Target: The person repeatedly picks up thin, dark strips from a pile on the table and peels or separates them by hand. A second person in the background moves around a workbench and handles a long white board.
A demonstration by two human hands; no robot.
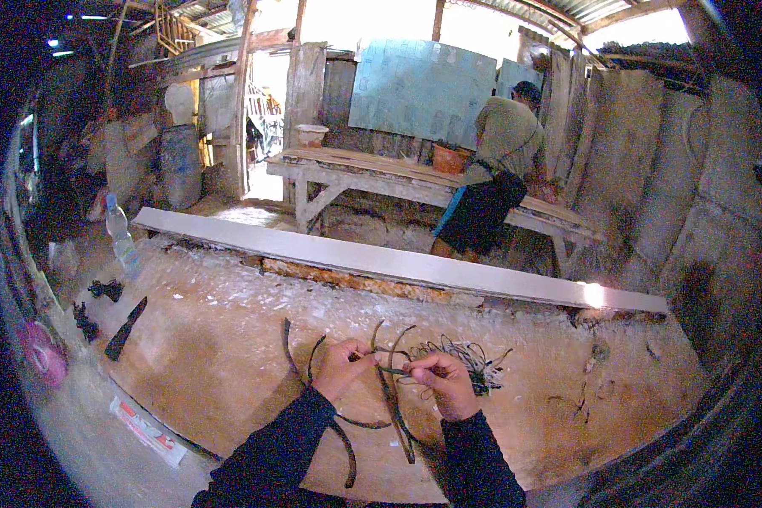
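Note:
Over a wooden worktop (220, 356), my left hand (343, 366) and my right hand (443, 381) are close together, both pinching a thin dark strip (391, 369) that runs between them. Several long dark curved strips (398, 423) lie on the board under and below my hands. A tangle of thin dark strands (468, 356) sits just right of my right hand. Both sleeves are dark.
A long pale plank (398, 264) crosses the far edge of the worktop. A plastic water bottle (120, 239) stands at the left, with dark scraps (125, 328) near it. A person (495, 169) sits at a wooden bench (372, 169) behind. A pink object (44, 354) lies far left.

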